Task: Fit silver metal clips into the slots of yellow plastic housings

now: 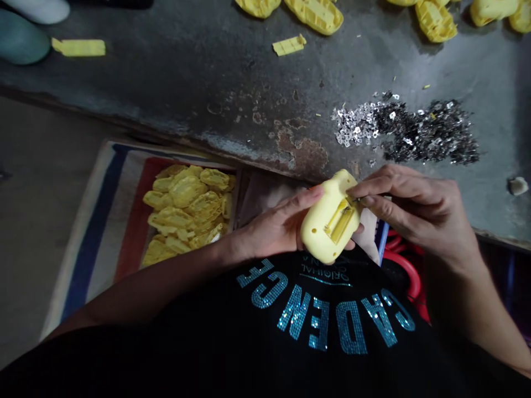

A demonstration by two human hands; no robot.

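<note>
My left hand (286, 218) is wrapped round a pale yellow plastic casing (317, 229), with its thumb on the near side and fingertips showing at the far edge. The casing is tilted, and its oblong battery compartment (340, 221) faces up, with small screw holes about it. My right hand (410, 207) is closed in a pinch at the compartment's upper end. A tiny dark metal piece (358, 200) shows at its fingertips; its exact shape is too small to make out. On the bench beyond lies a heap of small shiny metal plates (431, 132).
The worn grey bench (186, 83) has its edge just beyond my hands. Yellow casing halves (317, 15) and flat yellow strips (289, 45) lie on it. Below left, a box (233, 204) holds many yellow shells (186, 210). Red rings (409, 271) are low at right.
</note>
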